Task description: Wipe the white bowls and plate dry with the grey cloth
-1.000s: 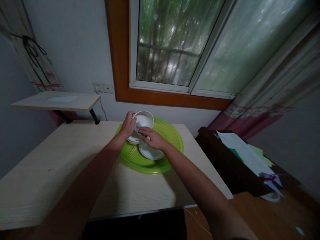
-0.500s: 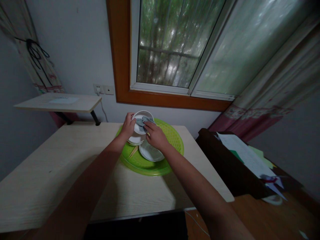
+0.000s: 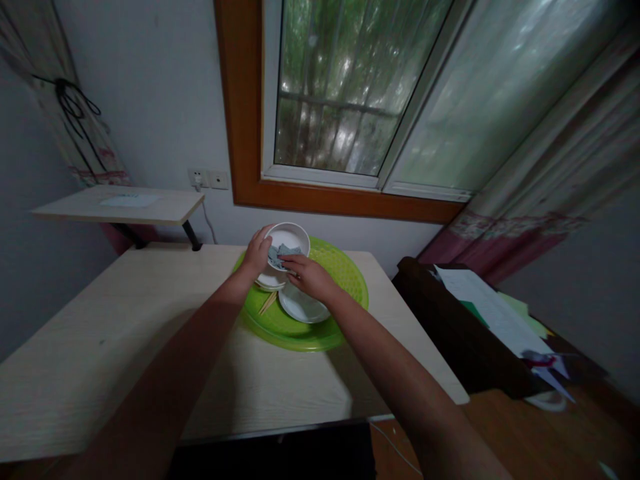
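We're using the green tray [image 3: 347, 277] as reference; it sits on the pale table [image 3: 125, 313], toward the wall side.

White bowl [image 3: 295, 235]: up over the far-left part of the tray, tipped so its inside faces us. Contents: one grey-blue cloth [image 3: 281, 255], crumpled, lying along the lower inside.

Our left hand [image 3: 257, 255] is clamped on the bowl's left rim, thumb on the inner side, other fingers behind. Our right hand [image 3: 311, 277] comes in from the tray's right; its fingertips touch the cloth at the bowl's lower right edge. We can't tell whether they pinch it or just press.

In the tray: a dish stack [image 3: 271, 277] at left, just below the held bowl, partly covered by it, so we can't count pieces. A white plate [image 3: 303, 308] lies near the tray's middle, right of the stack, its far side hidden under our right hand. Wooden chopsticks [image 3: 268, 303] lie between the stack and the tray's near-left rim, just beside the plate.

Outside the tray: a raised shelf [image 3: 65, 205] well to its left, carrying a paper sheet [image 3: 131, 200]. Dark furniture [image 3: 430, 313] to its right, papers [image 3: 493, 300] on top.
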`<act>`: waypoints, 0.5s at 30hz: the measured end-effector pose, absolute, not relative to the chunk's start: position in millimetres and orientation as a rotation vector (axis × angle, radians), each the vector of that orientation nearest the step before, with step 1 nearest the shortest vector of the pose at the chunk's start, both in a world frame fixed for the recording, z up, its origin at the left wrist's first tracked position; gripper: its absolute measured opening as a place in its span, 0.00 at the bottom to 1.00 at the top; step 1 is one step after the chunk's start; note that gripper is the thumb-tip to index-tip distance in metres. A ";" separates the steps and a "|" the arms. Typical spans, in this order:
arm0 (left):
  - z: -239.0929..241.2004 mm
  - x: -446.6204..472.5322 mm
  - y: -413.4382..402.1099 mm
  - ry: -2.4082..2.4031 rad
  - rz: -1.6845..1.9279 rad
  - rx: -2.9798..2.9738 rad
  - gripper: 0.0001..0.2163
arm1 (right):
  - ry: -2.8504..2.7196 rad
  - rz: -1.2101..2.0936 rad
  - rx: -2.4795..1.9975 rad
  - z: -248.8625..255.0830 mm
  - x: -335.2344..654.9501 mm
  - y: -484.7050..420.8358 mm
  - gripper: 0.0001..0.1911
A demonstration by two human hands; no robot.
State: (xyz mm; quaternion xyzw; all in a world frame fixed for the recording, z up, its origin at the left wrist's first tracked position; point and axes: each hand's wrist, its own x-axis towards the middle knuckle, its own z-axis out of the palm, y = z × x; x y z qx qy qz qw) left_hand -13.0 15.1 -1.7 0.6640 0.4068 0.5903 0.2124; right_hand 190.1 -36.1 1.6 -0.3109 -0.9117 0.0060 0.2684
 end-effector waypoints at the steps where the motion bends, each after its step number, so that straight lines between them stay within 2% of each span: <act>1: -1.9 -12.6 15.3 1.113 1.632 1.826 0.21 | -2.458 0.003 -0.845 2.4 189.6 -36.5 0.19; 6: -2.4 -12.3 16.7 1.046 1.579 1.704 0.20 | -2.446 -0.116 -0.996 9.4 189.8 -39.8 0.20; 11: 2.2 -14.1 12.3 1.055 1.563 1.597 0.12 | -2.505 -0.295 -1.082 17.6 195.3 -41.6 0.17; 15: 5.2 -13.0 7.9 1.032 1.491 1.611 0.14 | -2.518 -0.376 -1.133 24.3 199.3 -43.9 0.16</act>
